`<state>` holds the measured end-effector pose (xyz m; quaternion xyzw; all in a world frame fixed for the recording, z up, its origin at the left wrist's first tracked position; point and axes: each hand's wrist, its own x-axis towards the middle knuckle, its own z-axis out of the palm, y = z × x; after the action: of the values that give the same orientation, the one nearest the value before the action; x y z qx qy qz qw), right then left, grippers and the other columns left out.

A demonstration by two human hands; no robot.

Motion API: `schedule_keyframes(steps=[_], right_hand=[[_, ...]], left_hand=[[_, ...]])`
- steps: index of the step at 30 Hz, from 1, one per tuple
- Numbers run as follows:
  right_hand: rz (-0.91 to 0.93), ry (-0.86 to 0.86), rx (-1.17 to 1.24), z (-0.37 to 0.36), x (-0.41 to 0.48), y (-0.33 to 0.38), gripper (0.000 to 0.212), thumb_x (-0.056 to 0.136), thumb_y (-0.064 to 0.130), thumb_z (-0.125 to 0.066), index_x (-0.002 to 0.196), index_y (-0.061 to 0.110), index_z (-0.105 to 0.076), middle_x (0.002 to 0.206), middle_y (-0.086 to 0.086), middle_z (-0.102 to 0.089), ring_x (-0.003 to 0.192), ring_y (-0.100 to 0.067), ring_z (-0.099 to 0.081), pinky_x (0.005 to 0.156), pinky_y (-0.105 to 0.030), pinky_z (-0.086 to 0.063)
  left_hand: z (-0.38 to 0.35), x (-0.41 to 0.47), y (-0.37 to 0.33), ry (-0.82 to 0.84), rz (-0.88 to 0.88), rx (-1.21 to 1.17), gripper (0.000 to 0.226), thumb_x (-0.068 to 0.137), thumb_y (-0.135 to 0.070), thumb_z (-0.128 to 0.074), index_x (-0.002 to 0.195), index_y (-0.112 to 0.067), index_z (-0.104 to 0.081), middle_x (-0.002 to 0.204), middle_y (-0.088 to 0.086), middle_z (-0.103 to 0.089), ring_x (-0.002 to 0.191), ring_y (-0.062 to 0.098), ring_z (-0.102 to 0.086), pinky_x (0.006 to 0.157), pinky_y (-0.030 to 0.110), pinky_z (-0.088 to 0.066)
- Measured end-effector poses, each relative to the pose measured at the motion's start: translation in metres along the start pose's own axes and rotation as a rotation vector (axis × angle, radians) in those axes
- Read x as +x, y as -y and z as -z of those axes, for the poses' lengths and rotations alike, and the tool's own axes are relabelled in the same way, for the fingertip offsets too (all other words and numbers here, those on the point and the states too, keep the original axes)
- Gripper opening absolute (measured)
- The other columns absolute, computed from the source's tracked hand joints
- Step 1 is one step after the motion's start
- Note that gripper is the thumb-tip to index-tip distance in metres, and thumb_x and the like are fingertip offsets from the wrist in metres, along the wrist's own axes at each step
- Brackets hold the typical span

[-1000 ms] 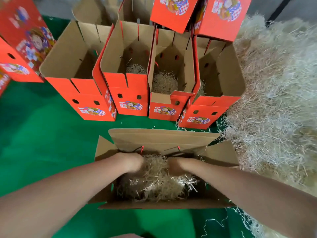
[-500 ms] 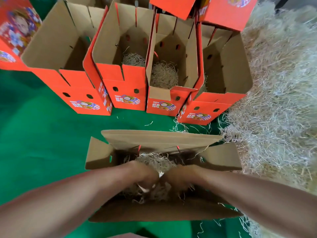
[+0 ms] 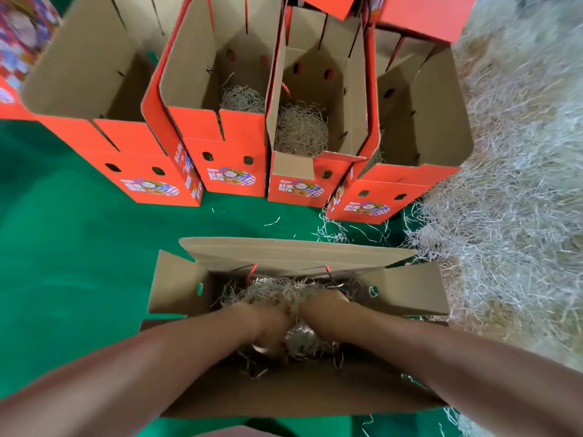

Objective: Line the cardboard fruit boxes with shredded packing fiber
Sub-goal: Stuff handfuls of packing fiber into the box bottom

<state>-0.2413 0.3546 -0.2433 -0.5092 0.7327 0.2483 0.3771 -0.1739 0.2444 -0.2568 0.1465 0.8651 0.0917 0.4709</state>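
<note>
An open cardboard fruit box [image 3: 296, 253] lies in front of me with its flaps spread. Pale shredded fiber [image 3: 277, 288] fills its middle. My left hand [image 3: 268, 326] and my right hand [image 3: 325, 310] are both down inside the box, side by side, fingers buried in the fiber and pressing on it. The fingertips are hidden by the strands. A large heap of loose fiber [image 3: 511, 190] lies to the right.
Several red boxes stand open in a row beyond, on a green mat [image 3: 69, 247]: the far-left box [image 3: 104, 127] shows no fiber, the two middle boxes [image 3: 227, 96] [image 3: 299, 130] hold fiber. More red boxes overhang at the top. Stray strands lie on the mat.
Both hands have drawn closer together and toward me inside the near box, pushing the fiber down. The view has tilted lower over the box.
</note>
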Motion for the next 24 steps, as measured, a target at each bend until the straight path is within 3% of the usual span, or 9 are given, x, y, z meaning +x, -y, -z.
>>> schedule_keyframes(steps=[2, 4, 8, 11, 13, 16, 19, 21, 24], right_hand=[[0.070, -0.009, -0.062, -0.002, 0.000, -0.003, 0.031, 0.090, 0.006, -0.053, 0.121, 0.006, -0.055, 0.128, -0.014, -0.050, 0.114, -0.030, -0.054, 0.085, -0.041, -0.049], [0.093, 0.141, -0.235, -0.009, -0.004, -0.011, 0.030, 0.094, 0.009, -0.045, 0.122, 0.006, -0.054, 0.132, -0.016, -0.047, 0.121, -0.034, -0.046, 0.096, -0.047, -0.043], [0.033, 0.363, -0.392, -0.018, -0.015, -0.028, 0.035, 0.098, 0.013, -0.039, 0.132, 0.007, -0.045, 0.143, -0.017, -0.038, 0.134, -0.039, -0.028, 0.107, -0.064, -0.015], [0.072, 0.347, -0.366, -0.002, -0.020, -0.025, 0.036, 0.096, 0.013, -0.042, 0.131, 0.006, -0.047, 0.139, -0.016, -0.042, 0.130, -0.038, -0.036, 0.104, -0.059, -0.029], [0.053, 0.245, -0.273, 0.012, -0.019, -0.017, 0.033, 0.094, 0.011, -0.047, 0.126, 0.004, -0.051, 0.133, -0.016, -0.047, 0.121, -0.036, -0.047, 0.093, -0.049, -0.042], [0.077, 0.041, -0.084, 0.015, -0.012, -0.003, 0.035, 0.090, 0.003, -0.049, 0.125, 0.006, -0.053, 0.126, -0.016, -0.052, 0.110, -0.031, -0.056, 0.084, -0.037, -0.049], [0.138, 0.119, -0.006, -0.002, -0.002, 0.005, 0.055, 0.087, 0.002, -0.054, 0.139, 0.014, -0.039, 0.144, -0.016, -0.032, 0.124, -0.034, -0.043, 0.099, -0.044, -0.043], [0.104, 0.192, -0.107, -0.008, 0.003, -0.001, 0.053, 0.088, 0.010, -0.057, 0.138, 0.014, -0.041, 0.152, -0.012, -0.018, 0.134, -0.037, -0.027, 0.104, -0.051, -0.035], [-0.038, 0.265, -0.187, -0.010, 0.000, -0.023, 0.050, 0.089, 0.020, -0.056, 0.137, 0.010, -0.043, 0.151, -0.015, -0.022, 0.135, -0.037, -0.026, 0.107, -0.049, -0.031]], left_hand=[[-0.008, 0.004, 0.002, 0.002, 0.018, 0.158, 0.053, 0.089, -0.021, -0.059, 0.138, -0.016, -0.042, 0.149, 0.015, -0.021, 0.135, 0.037, -0.026, 0.106, 0.051, -0.033], [-0.013, 0.004, 0.009, 0.013, 0.043, 0.265, 0.044, 0.092, -0.018, -0.054, 0.135, -0.018, -0.047, 0.153, 0.013, -0.016, 0.140, 0.038, -0.012, 0.107, 0.061, -0.023], [-0.012, -0.004, 0.030, 0.121, 0.089, 0.370, 0.048, 0.092, -0.023, -0.054, 0.137, -0.017, -0.044, 0.147, 0.010, -0.031, 0.137, 0.033, -0.024, 0.105, 0.058, -0.027], [-0.007, -0.010, 0.032, 0.108, 0.047, 0.394, 0.041, 0.087, -0.017, -0.059, 0.128, -0.015, -0.054, 0.132, 0.011, -0.051, 0.122, 0.034, -0.047, 0.096, 0.050, -0.044], [-0.003, -0.016, 0.025, -0.089, -0.051, 0.336, 0.032, 0.085, -0.013, -0.057, 0.117, -0.014, -0.060, 0.117, 0.011, -0.060, 0.107, 0.032, -0.057, 0.087, 0.044, -0.050], [0.001, -0.020, 0.015, -0.330, -0.119, 0.247, 0.029, 0.087, -0.009, -0.051, 0.115, -0.007, -0.056, 0.114, 0.014, -0.056, 0.107, 0.031, -0.052, 0.091, 0.041, -0.043], [-0.007, -0.016, 0.015, -0.098, -0.031, 0.098, 0.039, 0.086, -0.005, -0.054, 0.125, -0.005, -0.050, 0.123, 0.014, -0.052, 0.109, 0.029, -0.054, 0.088, 0.038, -0.047], [-0.017, -0.012, 0.021, 0.109, 0.029, 0.190, 0.043, 0.085, -0.005, -0.058, 0.127, -0.003, -0.051, 0.131, 0.015, -0.048, 0.115, 0.032, -0.051, 0.089, 0.039, -0.048], [-0.029, -0.014, 0.030, 0.220, 0.107, 0.359, 0.053, 0.089, -0.018, -0.057, 0.139, -0.007, -0.041, 0.151, 0.012, -0.024, 0.139, 0.034, -0.022, 0.108, 0.049, -0.030]])
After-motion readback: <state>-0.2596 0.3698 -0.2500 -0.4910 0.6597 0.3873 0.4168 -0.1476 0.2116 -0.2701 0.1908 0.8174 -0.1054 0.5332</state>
